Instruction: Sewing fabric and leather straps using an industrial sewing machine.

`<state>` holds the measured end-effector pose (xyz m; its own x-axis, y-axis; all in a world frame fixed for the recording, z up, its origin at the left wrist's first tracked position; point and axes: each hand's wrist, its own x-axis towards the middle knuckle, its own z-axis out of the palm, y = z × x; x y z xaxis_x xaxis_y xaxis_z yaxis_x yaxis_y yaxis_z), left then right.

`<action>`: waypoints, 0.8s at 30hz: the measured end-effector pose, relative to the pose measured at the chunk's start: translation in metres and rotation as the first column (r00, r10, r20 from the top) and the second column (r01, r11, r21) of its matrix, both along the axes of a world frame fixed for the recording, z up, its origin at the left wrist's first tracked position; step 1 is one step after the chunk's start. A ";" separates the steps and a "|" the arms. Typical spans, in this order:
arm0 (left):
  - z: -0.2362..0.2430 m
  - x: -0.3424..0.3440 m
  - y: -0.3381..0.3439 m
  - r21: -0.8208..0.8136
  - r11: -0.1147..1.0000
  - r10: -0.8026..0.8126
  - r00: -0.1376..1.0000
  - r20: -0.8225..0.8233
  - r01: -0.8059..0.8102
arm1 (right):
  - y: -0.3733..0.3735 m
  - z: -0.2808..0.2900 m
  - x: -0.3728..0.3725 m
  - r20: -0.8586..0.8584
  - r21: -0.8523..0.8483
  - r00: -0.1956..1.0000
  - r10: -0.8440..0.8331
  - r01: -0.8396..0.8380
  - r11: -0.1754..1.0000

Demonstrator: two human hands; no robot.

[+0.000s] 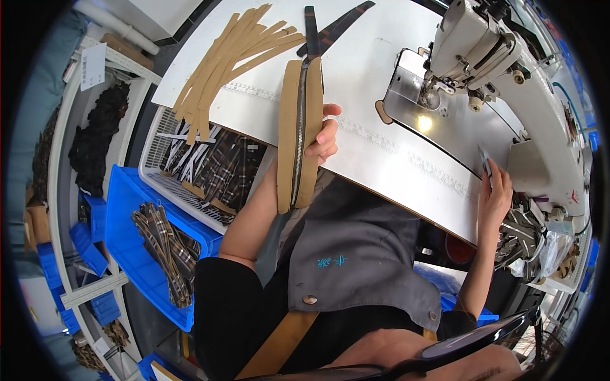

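My left hand [326, 138] is closed on a long tan fabric strip with a metal zipper [298, 136] down its middle. The strip stands nearly upright in front of the white table's near edge, its front facing me. Dark plaid strips [330, 32] lie beyond its top end; I cannot tell how they are joined to it. On the right, my right hand [497, 193] is closed around a small pointed metal tool [484, 154] at the table edge beside the sewing machine [483, 57]. Fingers hide most of that tool, so its exact kind is unclear.
A bundle of tan strips [222, 63] lies at the table's far left, its ends hanging over the edge. Below are a white basket of plaid strips [219, 159] and a blue bin [136, 238]. More fabric pieces [524, 235] fill a container at the right.
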<state>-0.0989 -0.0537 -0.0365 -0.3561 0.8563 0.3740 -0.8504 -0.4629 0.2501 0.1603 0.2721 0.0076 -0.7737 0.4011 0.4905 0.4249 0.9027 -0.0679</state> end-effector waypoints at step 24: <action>0.043 0.069 0.018 -0.444 0.299 0.577 0.531 -0.620 -0.844 | -0.239 -0.036 -0.075 -0.309 -0.949 0.865 0.394 -0.250 -0.194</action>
